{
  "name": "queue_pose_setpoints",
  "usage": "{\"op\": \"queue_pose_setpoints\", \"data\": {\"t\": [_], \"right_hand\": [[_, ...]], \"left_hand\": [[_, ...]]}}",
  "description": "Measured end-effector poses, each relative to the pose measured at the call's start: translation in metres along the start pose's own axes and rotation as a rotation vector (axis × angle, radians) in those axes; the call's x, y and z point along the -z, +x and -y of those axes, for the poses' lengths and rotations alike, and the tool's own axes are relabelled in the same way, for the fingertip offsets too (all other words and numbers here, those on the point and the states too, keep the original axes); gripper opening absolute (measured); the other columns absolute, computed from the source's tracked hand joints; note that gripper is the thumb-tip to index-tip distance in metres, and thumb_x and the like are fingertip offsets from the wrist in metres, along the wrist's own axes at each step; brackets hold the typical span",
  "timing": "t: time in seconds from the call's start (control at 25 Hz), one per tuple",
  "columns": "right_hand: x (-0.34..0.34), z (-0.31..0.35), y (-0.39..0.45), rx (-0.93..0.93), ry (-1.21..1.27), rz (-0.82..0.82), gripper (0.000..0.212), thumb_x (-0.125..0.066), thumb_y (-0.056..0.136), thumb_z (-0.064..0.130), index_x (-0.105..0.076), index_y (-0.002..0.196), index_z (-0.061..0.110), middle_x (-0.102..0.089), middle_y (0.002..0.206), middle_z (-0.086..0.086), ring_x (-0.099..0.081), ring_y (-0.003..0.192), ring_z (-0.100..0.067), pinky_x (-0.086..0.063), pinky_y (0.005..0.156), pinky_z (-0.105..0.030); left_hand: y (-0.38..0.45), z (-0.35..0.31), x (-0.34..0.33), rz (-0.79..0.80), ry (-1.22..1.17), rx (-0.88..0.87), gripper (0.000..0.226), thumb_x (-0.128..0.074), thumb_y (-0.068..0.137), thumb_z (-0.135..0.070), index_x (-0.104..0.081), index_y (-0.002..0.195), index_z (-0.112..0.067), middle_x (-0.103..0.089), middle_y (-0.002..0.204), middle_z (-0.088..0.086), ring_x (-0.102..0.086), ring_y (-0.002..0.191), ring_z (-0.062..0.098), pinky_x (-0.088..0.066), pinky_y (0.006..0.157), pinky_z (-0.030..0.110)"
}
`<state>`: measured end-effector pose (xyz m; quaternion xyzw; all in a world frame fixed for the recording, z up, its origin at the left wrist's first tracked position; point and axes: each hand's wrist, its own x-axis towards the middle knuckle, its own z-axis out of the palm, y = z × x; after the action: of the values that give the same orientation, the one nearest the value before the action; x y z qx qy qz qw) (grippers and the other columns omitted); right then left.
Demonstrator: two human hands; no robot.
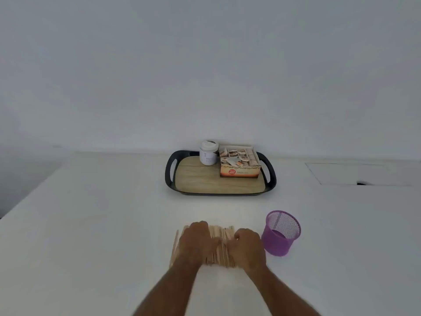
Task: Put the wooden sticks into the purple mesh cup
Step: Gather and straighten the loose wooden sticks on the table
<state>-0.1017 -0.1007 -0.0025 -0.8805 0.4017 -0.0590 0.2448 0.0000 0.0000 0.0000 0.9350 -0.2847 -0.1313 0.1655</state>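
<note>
- Head view: both my hands were down on the wooden sticks (222,245), near edge of the table (91,224).
- Left hand (197,241) curled over pile's left side, right hand (247,246) over its right; fingers bent round the sticks, not yet lifted. Full closure: can't tell, blurred.
- Sticks lay betw. my palms, a few loose at 9 o'clock of left hand.
- Purple mesh cup (282,233) stood upright at 3 o'clock, just beside right hand, empty as far as I saw.
- Best approach, I judged: squeeze inward, square the ends, take a modest bundle, drop it in vertical.
</note>
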Motion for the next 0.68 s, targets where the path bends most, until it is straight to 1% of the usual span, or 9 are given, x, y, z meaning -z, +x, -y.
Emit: {"op": "queue_pose_setpoints", "data": {"t": [0.08,0.12,0.2,0.28,0.36,0.4,0.48,0.56,0.68], "right_hand": [[0.003,0.001,0.002,-0.034,0.017,0.000,0.017,-0.064,0.079,0.032,-0.069,0.072,0.017,-0.062,0.063,0.006,-0.060,0.058,-0.010,-0.047,0.051,-0.022],[0.001,0.000,0.004,-0.042,0.018,0.004,0.019,-0.067,0.078,0.029,-0.065,0.063,0.017,-0.057,0.054,0.007,-0.055,0.049,-0.009,-0.042,0.045,-0.020],[0.000,-0.001,0.006,-0.072,0.057,0.020,0.025,-0.068,0.075,0.022,-0.061,0.052,0.015,-0.051,0.043,0.006,-0.049,0.038,-0.008,-0.038,0.041,-0.018],[-0.001,-0.005,0.010,-0.082,0.099,0.019,0.021,-0.067,0.075,0.018,-0.066,0.054,0.014,-0.056,0.044,0.006,-0.054,0.040,-0.006,-0.042,0.043,-0.016],[0.001,-0.007,0.011,-0.087,0.115,0.027,0.018,-0.066,0.076,0.016,-0.070,0.059,0.016,-0.057,0.046,0.008,-0.056,0.043,-0.005,-0.041,0.044,-0.012],[0.002,-0.006,0.010,-0.088,0.122,0.023,0.020,-0.065,0.076,0.016,-0.069,0.057,0.017,-0.054,0.044,0.009,-0.054,0.042,-0.004,-0.039,0.043,-0.011],[0.003,-0.006,0.008,-0.083,0.144,-0.006,0.032,-0.063,0.076,0.014,-0.056,0.047,0.022,-0.045,0.037,0.009,-0.048,0.037,-0.005,-0.032,0.040,-0.009],[0.004,-0.006,0.005,-0.073,0.160,-0.041,0.036,-0.060,0.077,0.013,-0.049,0.044,0.023,-0.043,0.036,0.008,-0.045,0.036,-0.005,-0.031,0.038,-0.011],[0.007,-0.005,0.003,-0.055,0.205,-0.093,0.027,-0.060,0.078,0.015,-0.059,0.052,0.021,-0.057,0.048,0.009,-0.055,0.046,-0.005,-0.041,0.044,-0.015]], "left_hand": [[-0.001,-0.003,0.000,0.014,-0.077,0.050,0.044,-0.072,0.075,-0.049,-0.062,0.101,-0.015,-0.067,0.098,0.000,-0.064,0.090,0.019,-0.050,0.072,0.029],[-0.001,-0.003,0.000,0.017,-0.116,0.065,0.039,-0.075,0.073,-0.044,-0.063,0.096,-0.015,-0.068,0.092,-0.001,-0.065,0.085,0.017,-0.052,0.069,0.029],[0.000,-0.005,0.000,0.025,-0.188,0.107,0.027,-0.079,0.072,-0.033,-0.065,0.086,-0.014,-0.069,0.079,-0.001,-0.067,0.071,0.013,-0.056,0.062,0.028],[0.002,-0.004,0.002,0.038,-0.214,0.120,0.018,-0.079,0.072,-0.023,-0.068,0.079,-0.011,-0.069,0.070,-0.001,-0.066,0.061,0.010,-0.055,0.055,0.024],[0.004,-0.001,0.002,0.035,-0.227,0.129,0.011,-0.077,0.071,-0.017,-0.072,0.078,-0.009,-0.071,0.068,-0.001,-0.067,0.058,0.010,-0.056,0.054,0.023],[0.005,0.000,0.002,0.029,-0.240,0.136,0.010,-0.075,0.069,-0.014,-0.074,0.077,-0.008,-0.071,0.067,0.000,-0.068,0.058,0.010,-0.056,0.055,0.023],[0.005,0.001,0.002,0.013,-0.265,0.155,0.007,-0.072,0.068,-0.010,-0.075,0.074,-0.008,-0.072,0.066,0.000,-0.067,0.057,0.009,-0.054,0.053,0.022],[0.002,0.002,0.004,-0.001,-0.298,0.174,0.007,-0.069,0.068,-0.010,-0.075,0.069,-0.013,-0.071,0.063,-0.001,-0.067,0.057,0.008,-0.054,0.054,0.022],[0.000,0.001,0.010,0.002,-0.371,0.180,0.012,-0.067,0.069,-0.012,-0.077,0.068,-0.018,-0.072,0.064,-0.006,-0.068,0.063,0.007,-0.058,0.060,0.024]]}}
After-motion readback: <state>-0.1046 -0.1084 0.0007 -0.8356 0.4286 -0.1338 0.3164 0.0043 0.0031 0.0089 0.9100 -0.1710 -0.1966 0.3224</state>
